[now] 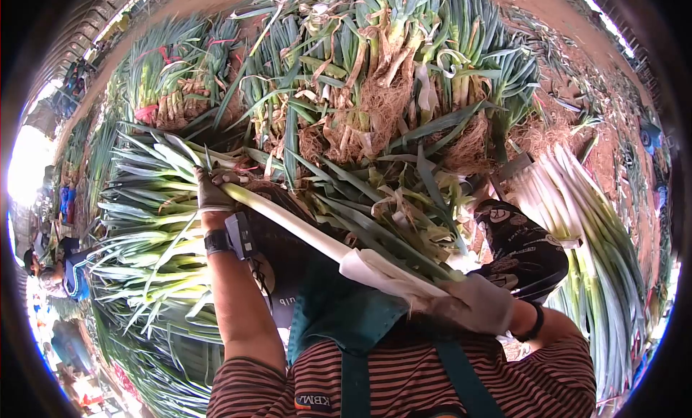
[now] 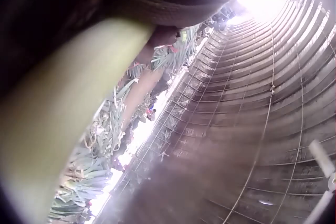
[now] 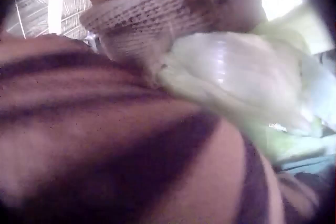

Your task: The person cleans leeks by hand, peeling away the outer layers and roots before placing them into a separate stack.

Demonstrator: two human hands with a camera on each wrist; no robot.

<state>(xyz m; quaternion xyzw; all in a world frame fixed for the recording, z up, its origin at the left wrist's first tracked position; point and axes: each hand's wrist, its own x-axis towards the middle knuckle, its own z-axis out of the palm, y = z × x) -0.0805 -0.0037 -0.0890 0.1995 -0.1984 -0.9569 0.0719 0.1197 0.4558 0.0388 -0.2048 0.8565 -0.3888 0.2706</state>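
Observation:
A long leek (image 1: 288,222) lies slantwise across the front of the person's body, its green top to the left. The gloved left hand (image 1: 213,190) grips it near the leaves, and a thin dark pointed piece (image 1: 207,157) sticks up by the fingers. In the left wrist view the pale stalk (image 2: 68,92) runs into the glove. At the lower right, the gloved right hand (image 1: 479,303) holds the leek's loosened white outer layer (image 1: 386,274). Close up in the right wrist view, this layer (image 3: 236,66) hangs crumpled beside the glove (image 3: 173,19).
Stacked leeks (image 1: 158,238) lie along the left, leaves pointing outward. A pile of white-stemmed leeks (image 1: 605,230) lies at the right beside the patterned trouser leg (image 1: 519,248). Rooted leek bundles (image 1: 389,94) stand ahead, with loose green leaves (image 1: 360,202) between.

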